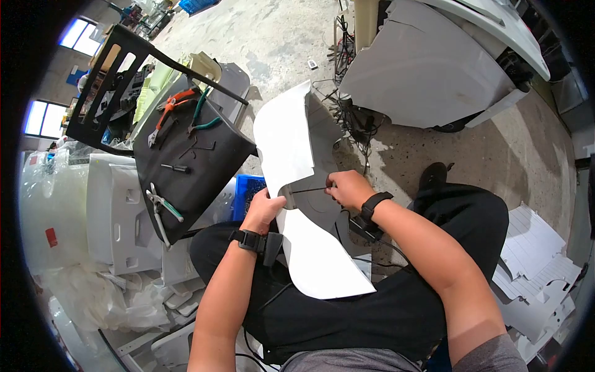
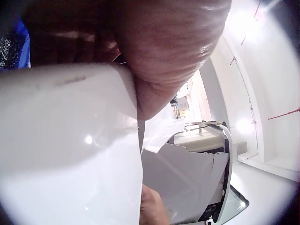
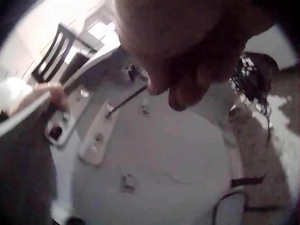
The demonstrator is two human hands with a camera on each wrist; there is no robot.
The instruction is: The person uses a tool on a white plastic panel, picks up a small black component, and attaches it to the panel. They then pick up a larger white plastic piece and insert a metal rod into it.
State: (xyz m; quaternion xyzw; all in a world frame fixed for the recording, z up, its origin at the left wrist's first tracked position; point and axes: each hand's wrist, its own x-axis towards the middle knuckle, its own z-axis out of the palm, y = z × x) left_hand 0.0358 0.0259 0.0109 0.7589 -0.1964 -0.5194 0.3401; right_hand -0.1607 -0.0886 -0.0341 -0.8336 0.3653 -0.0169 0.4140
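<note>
A large curved white panel with a grey inner side stands over the person's lap. My left hand grips its edge at the narrow middle, thumb toward the inner side; in the left wrist view the glossy white face fills the lower left. Between the fingers of my right hand is a thin dark rod-like tool, its hand end hidden. In the right wrist view the tool's tip meets a hole in a pale strip on the inner side. Another pale strip lies beside it.
Left, a black chair bears orange-handled pliers, green-handled pliers, L-shaped hex keys, a screwdriver and cutters. A blue bin sits behind the left hand. Cables and a big grey panel are ahead.
</note>
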